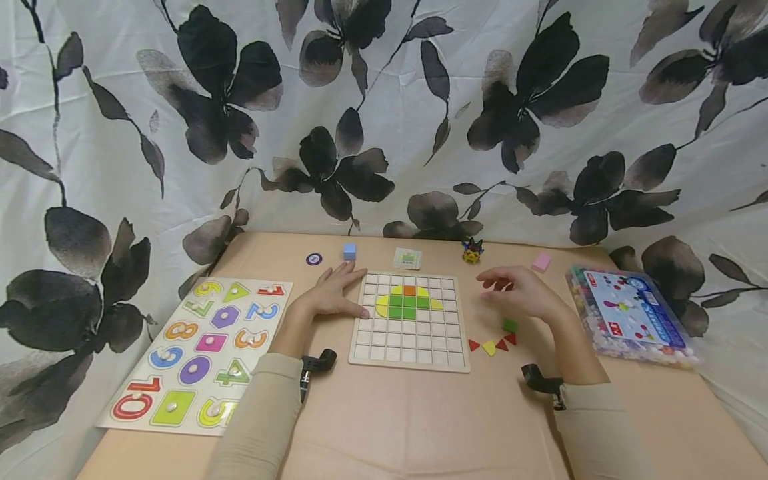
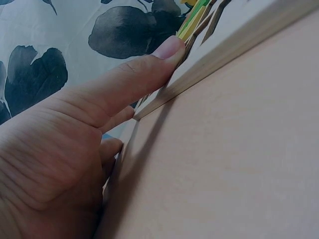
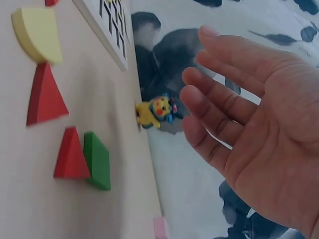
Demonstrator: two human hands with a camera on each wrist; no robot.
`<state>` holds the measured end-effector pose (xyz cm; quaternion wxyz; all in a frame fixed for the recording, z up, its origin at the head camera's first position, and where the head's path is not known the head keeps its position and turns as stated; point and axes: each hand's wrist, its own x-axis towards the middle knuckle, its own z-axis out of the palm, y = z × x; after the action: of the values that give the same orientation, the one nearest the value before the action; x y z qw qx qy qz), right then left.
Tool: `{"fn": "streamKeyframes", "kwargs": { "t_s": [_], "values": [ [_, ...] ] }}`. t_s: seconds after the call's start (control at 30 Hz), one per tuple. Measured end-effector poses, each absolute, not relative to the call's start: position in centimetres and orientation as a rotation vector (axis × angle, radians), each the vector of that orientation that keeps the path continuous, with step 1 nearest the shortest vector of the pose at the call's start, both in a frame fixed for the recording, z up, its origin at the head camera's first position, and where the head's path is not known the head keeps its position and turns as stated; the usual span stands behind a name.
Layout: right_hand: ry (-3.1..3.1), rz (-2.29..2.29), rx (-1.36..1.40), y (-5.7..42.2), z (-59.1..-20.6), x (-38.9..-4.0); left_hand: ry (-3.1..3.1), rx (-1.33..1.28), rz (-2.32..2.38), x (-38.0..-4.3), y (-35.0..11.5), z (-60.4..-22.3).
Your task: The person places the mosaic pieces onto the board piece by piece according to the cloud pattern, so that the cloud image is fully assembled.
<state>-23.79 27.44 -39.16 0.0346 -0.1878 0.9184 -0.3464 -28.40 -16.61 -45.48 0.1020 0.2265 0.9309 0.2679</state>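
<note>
Rests the left hand (image 1: 332, 293) at the left edge of the white grid board (image 1: 441, 347), thumb stretched out with its tip on the rim, other fingers extended forward beside the board, pinching nothing. Holds the right hand (image 1: 523, 291) over the tabletop (image 1: 456, 427), to the right of the board, fingers loosely bent and slightly apart, nothing between them. Seems partway through a figure of flat pieces on the board's upper half. Already set: green squares (image 1: 409, 313) in the middle, an orange square (image 1: 409, 291) above them, yellow pieces (image 1: 382, 306) flanking both. Apparently left over, loose on the table between the board's right edge and the right forearm: three red triangles (image 1: 474, 345), a rounded yellow piece (image 1: 489, 348) and a green piece (image 1: 510, 325), touching or nearly touching one another in a bent row. No red among the set pieces. Judging by count, looks more than half laid. Just beyond the board's far edge, a card (image 1: 408, 258) with a tiny green pattern; cannot tell its details.
</note>
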Motion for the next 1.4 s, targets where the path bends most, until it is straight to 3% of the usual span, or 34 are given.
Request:
{"fn": "streamKeyframes", "kwargs": {
  "t_s": [0.7, 1.4],
  "values": [
    [2.606, -0.963, -0.486, 31.4, -40.3, -23.8, 2.746, 0.662, 0.786, -28.4, -16.7, -45.7],
    [2.505, -0.883, -0.440, 31.1, -40.7, -23.7, 2.748, 0.671, 0.788, -28.3, -16.6, -45.5]
  ]
}}
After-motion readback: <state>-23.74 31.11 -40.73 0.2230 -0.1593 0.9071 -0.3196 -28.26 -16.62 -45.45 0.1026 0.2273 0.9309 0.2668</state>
